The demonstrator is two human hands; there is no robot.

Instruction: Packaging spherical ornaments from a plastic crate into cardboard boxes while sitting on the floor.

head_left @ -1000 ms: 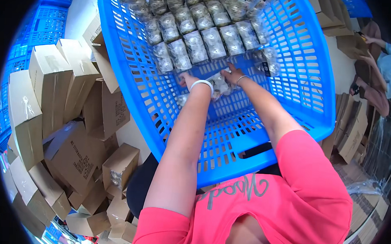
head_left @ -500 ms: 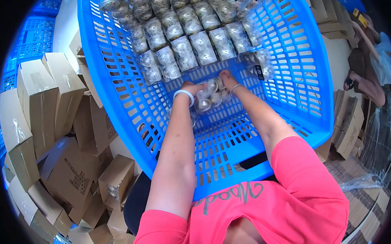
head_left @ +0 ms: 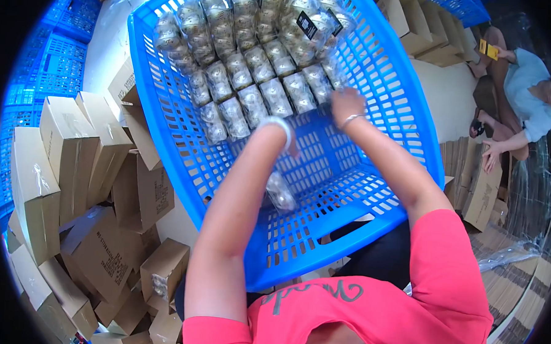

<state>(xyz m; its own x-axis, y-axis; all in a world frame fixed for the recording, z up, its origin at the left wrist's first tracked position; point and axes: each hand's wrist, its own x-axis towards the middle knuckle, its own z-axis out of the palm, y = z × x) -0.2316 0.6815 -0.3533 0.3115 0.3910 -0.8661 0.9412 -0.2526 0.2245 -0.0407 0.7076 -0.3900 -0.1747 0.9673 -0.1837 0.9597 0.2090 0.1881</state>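
Head view: blue slotted plastic basket (head_left: 373, 195) reached into; left hand (head_left: 286, 135) grip unclear, clear wrapped packet (head_left: 280, 194) below; right hand (head_left: 346, 104) closed at packet rows (head_left: 242, 78).

Lighting is bright, even and diffuse, with soft shadows only. Glare spots mark the clear packets (head_left: 255, 66) toward 12 o'clock. Both hands show motion blur. Fisheye distortion bends edges; black vignette surrounds the circular view.

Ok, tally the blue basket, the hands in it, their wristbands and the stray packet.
Blue basket: 1
Hands: 2, left hand, right hand
Wristbands: 2, white bangle, thin bracelet
Stray packet: 1
Total: 6
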